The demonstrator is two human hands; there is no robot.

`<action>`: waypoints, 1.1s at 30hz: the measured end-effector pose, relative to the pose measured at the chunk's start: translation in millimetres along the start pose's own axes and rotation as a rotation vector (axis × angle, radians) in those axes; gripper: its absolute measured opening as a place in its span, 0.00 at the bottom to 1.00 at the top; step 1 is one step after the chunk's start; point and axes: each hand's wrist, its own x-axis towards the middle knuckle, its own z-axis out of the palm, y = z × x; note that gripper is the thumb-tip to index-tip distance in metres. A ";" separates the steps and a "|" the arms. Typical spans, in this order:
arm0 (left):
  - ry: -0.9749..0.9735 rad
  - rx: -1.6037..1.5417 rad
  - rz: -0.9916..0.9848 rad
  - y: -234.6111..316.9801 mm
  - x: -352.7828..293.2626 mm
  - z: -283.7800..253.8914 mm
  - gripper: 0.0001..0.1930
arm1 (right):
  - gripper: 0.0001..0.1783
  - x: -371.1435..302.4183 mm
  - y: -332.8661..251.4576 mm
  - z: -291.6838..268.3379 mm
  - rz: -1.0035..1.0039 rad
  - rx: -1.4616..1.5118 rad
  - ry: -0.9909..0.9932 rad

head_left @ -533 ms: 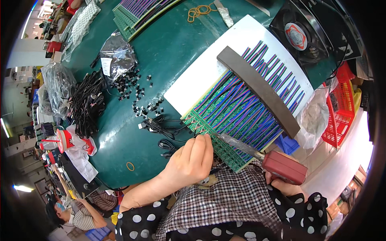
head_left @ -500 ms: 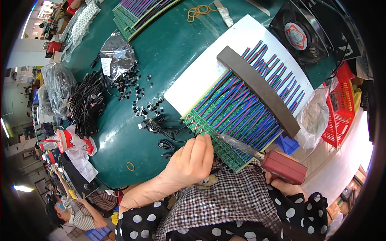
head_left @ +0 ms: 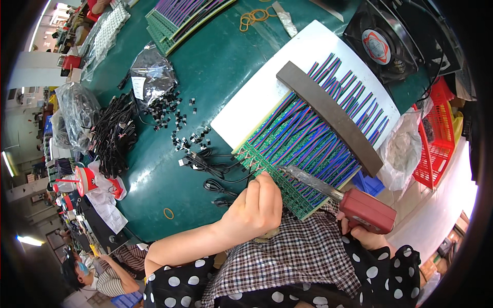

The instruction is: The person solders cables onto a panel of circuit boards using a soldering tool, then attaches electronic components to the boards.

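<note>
Left on the counter [head_left: 205, 66], black cables [head_left: 114, 134] lie heaped. Your left hand [head_left: 257, 203] has shifted slightly right, fingertips pinched at the edge of the green circuit board [head_left: 298, 201]; anything between them is hidden. The soldering tool [head_left: 367, 209], clasped in your right hand [head_left: 365, 237], has edged rightward, so its tip seems farther from the pinch.

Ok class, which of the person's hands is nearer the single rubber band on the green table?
Left. The left hand is to the right of the rubber band, at the green circuit board; the right hand is farther right, holding the red-handled tool.
</note>
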 end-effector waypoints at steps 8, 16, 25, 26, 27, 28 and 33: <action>-0.011 0.003 -0.019 4.3 1.1 -4.1 0.07 | 0.42 -10.6 11.7 -4.8 -0.058 0.052 0.059; 0.149 -0.434 -0.182 -5.2 -21.3 5.5 0.18 | 0.43 -4.8 11.1 -10.1 -0.010 -0.002 -0.037; 0.155 -0.490 -0.191 -8.7 -18.9 10.0 0.19 | 0.35 -10.8 21.4 -12.5 -0.020 -0.312 0.099; 0.156 -0.432 -0.169 -7.9 -18.5 10.0 0.18 | 0.35 -10.5 21.6 -13.6 -0.017 -0.329 0.091; 0.156 -0.375 -0.146 -7.3 -18.1 9.9 0.17 | 0.35 -10.1 21.7 -14.4 -0.015 -0.345 0.083; 0.156 -0.375 -0.146 -6.8 -18.0 10.2 0.17 | 0.35 -9.2 21.4 -13.3 -0.015 -0.345 0.083; 0.175 -0.234 -0.067 -3.2 -18.1 12.1 0.13 | 0.34 -8.6 24.5 -18.6 -0.157 -0.716 0.052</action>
